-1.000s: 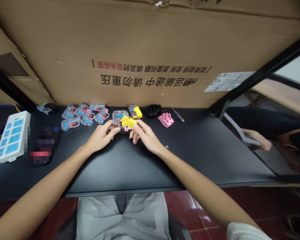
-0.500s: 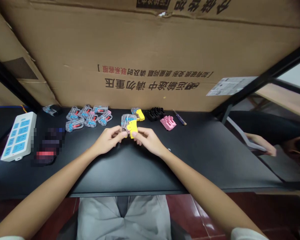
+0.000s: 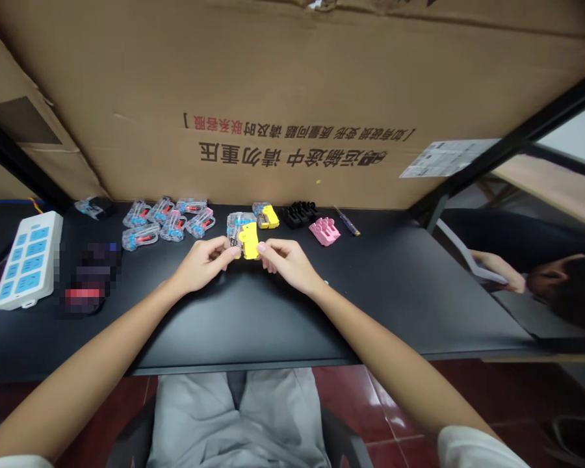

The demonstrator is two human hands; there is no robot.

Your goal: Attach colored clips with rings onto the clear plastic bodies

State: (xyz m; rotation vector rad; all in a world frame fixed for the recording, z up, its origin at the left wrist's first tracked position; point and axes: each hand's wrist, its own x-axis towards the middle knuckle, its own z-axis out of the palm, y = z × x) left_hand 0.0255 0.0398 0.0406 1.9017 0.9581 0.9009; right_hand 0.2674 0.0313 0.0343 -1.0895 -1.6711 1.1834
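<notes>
Both my hands meet over the middle of the black table (image 3: 370,305). My left hand (image 3: 202,263) pinches a clear plastic connector (image 3: 234,226) with blue parts inside. My right hand (image 3: 285,260) pinches a yellow plastic piece (image 3: 249,242) and holds it against that clear connector. Just behind them lies another clear connector with a yellow piece (image 3: 265,216) on it.
Several clear connectors (image 3: 168,221) lie at the back left, black parts (image 3: 298,213), a pink part (image 3: 324,231) and a small screwdriver (image 3: 347,222) at the back right. A white power strip (image 3: 26,259) sits far left. A cardboard sheet (image 3: 292,97) stands behind. Another person's hand (image 3: 497,268) shows at right.
The yellow piece has turned from lying tilted in my right hand to standing upright against the clear connector, which my left hand has lifted off the table.
</notes>
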